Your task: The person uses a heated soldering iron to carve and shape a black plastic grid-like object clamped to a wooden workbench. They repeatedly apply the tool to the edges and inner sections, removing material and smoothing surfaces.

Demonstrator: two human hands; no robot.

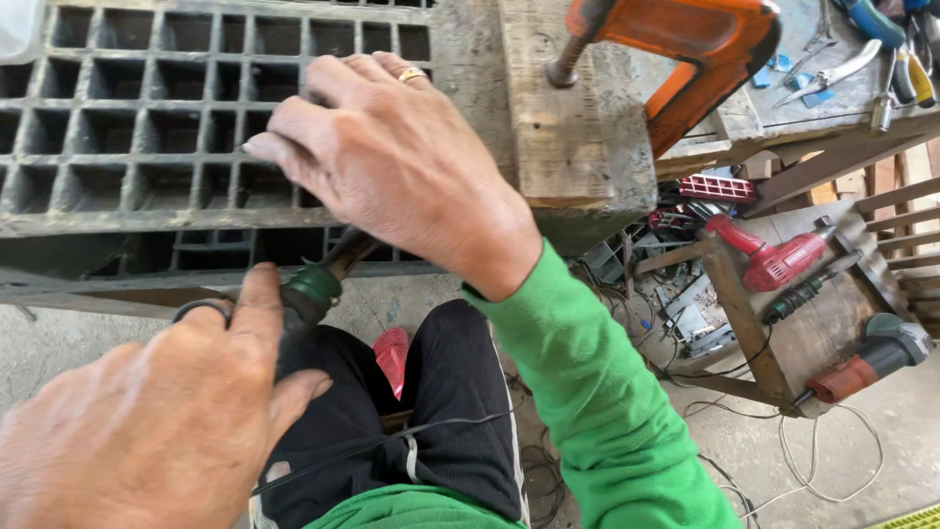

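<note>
Item: green-handled tool point(315, 286), rigid, probably light; your left hand point(147, 421) grips it, right hand point(392, 167) fingers curled on grey grid crate point(117, 137).

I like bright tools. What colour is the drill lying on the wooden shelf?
The drill is red, seen best in the head view.

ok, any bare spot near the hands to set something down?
Free: concrete floor below the grey grid crate, and the wooden block under the orange clamp. Crowded: low stool holding power tools, cable tangle beside it.
</note>
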